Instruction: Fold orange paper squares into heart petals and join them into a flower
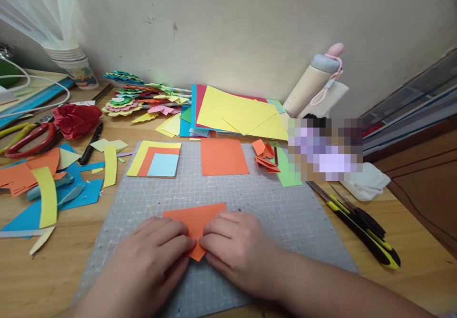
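An orange sheet of paper (194,217), apparently folded into a triangle, lies on the grey cutting mat (285,242) with one corner pointing toward me. My left hand (155,249) is closed on its left edge, thumb and fingertips pressed near that corner. On the opposite edge, my right hand (241,246) grips the same way, and the two thumbs almost meet. Beyond the hands lie a flat orange square (224,157), a stack of yellow, orange and light blue squares (164,164), and small folded orange pieces (266,156). My palms hide the paper's sides.
Paper scraps (80,189), a black pen (91,144) and red-handled pliers (32,142) sit at left. A yellow-black utility knife (364,232) and scissors (367,220) lie at right. Coloured sheets (243,111) and a bottle (310,82) stand by the wall.
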The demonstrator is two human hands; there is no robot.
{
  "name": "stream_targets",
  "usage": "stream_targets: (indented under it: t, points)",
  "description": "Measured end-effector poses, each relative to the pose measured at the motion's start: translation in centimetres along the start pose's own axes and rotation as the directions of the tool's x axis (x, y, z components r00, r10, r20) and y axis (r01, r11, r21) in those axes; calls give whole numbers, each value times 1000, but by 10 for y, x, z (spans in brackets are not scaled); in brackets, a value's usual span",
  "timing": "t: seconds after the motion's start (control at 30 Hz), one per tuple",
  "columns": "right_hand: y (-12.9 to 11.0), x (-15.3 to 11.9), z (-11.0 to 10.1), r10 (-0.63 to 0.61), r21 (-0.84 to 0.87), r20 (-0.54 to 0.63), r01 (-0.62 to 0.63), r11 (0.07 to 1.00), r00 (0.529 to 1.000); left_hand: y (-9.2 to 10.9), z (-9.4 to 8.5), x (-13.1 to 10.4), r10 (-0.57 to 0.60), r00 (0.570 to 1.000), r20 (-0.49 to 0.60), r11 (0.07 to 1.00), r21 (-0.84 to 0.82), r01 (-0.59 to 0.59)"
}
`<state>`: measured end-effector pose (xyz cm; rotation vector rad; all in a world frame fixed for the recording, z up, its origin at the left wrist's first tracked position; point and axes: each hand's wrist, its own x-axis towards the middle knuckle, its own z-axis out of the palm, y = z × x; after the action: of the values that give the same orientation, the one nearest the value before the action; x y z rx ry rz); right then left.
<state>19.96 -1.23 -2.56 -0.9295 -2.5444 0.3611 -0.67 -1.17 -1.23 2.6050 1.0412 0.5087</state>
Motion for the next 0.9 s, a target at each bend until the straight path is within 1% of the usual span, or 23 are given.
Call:
stream_targets:
  t: [0.1, 0.27, 0.33, 0.4, 0.47, 0.53, 0.63, 0.67, 0.73, 0.77, 0.83, 0.9]
  points:
    - [3, -1, -4, 21, 71, 40, -24, 997, 999, 0, 1, -1, -11, 1000, 15, 1000, 17, 11]
    - [13, -3, -12, 17, 186, 89, -33, 982, 996, 0, 0, -3, -50, 997, 64, 998, 41, 47]
    - [14, -4, -14, 44, 174, 93, -60, 983, 995, 0, -1, -3, -80, 993, 82, 994, 84, 73]
    - [13, -4, -15, 73, 117, 90, -83, 990, 993, -1, -2, -3, -90, 992, 89, 988, 131, 78]
    - [11, -5, -15, 70, 43, 79, -73, 996, 994, 0, -4, -1, -45, 995, 92, 987, 159, 30]
    - [9, -6, -15, 31, -27, 66, -29, 999, 997, 1, -7, 0, 36, 995, 95, 985, 163, -51]
    - [8, -9, -15, -18, -72, 62, 22, 997, 998, 3, -10, 1, 125, 987, 103, 980, 144, -139]
    - [7, -10, -15, -2, -56, 66, 5, 998, 998, 3, -10, 0, 131, 986, 101, 980, 137, -145]
    - [6, -11, -16, 96, 21, 76, -98, 995, 992, 4, -9, -2, 99, 990, 98, 986, 121, -111]
    - [5, -10, -16, 164, 66, 84, -170, 983, 983, 4, -8, -3, 57, 993, 101, 991, 112, -68]
    - [3, -8, -17, 295, 141, 107, -308, 941, 949, 3, -6, -4, -63, 991, 117, 993, 110, 50]
    - [2, -6, -18, 378, 180, 128, -396, 901, 917, 2, -4, -3, -175, 976, 127, 979, 125, 159]
